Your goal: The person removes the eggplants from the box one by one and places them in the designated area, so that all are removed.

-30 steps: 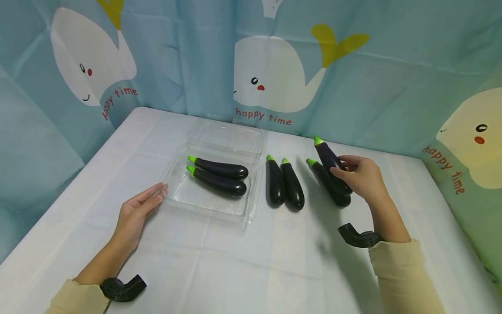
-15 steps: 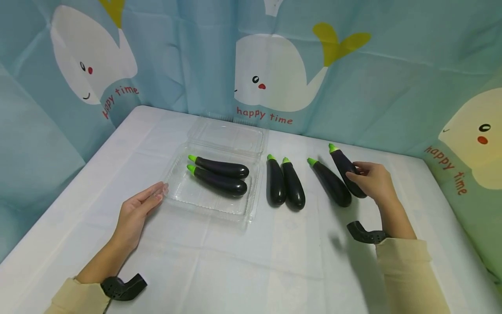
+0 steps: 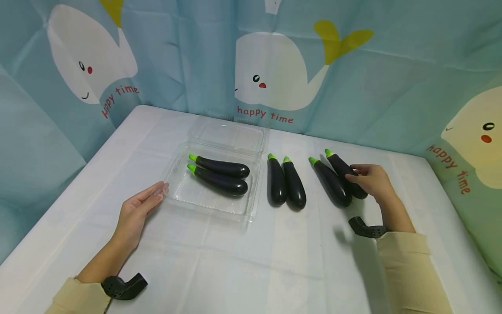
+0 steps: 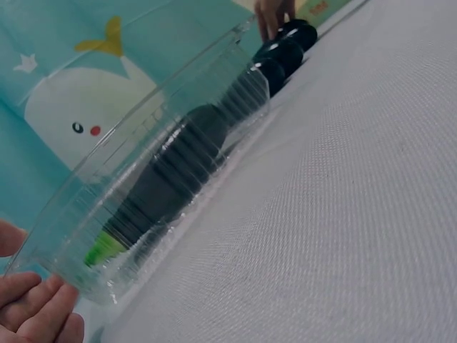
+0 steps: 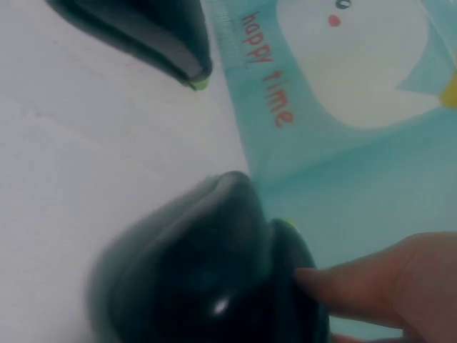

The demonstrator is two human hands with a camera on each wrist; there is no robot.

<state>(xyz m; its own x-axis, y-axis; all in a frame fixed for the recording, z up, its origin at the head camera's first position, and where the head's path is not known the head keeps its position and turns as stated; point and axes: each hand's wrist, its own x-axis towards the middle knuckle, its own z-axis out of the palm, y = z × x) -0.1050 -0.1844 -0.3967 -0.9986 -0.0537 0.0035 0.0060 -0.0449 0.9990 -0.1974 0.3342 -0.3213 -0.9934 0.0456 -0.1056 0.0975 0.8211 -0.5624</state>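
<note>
A clear plastic clamshell box (image 3: 186,189) lies open on the table, with two dark purple, green-stemmed eggplants (image 3: 219,181) side by side inside. At its near left corner, my left hand (image 3: 134,214) pinches the rim; the left wrist view has the thumb (image 4: 10,238) on one side and fingers (image 4: 44,311) on the other. My right hand (image 3: 374,182) grips the rightmost eggplant (image 3: 339,166) by its thick end, thumb on its side. That eggplant lies against another eggplant (image 3: 330,182). In the right wrist view the two bodies (image 5: 193,279) fill the bottom.
Between the box and the right pair, two more eggplants (image 3: 277,181) lie close together, stems toward the back. The box lid (image 3: 227,134) is folded back behind its base. A blue curtain (image 3: 176,56) with printed whales hangs along the table's far edge.
My right hand has carried its eggplant from above its neighbour to the right, then lowered it beside that neighbour. The left hand and the box have stayed put.
</note>
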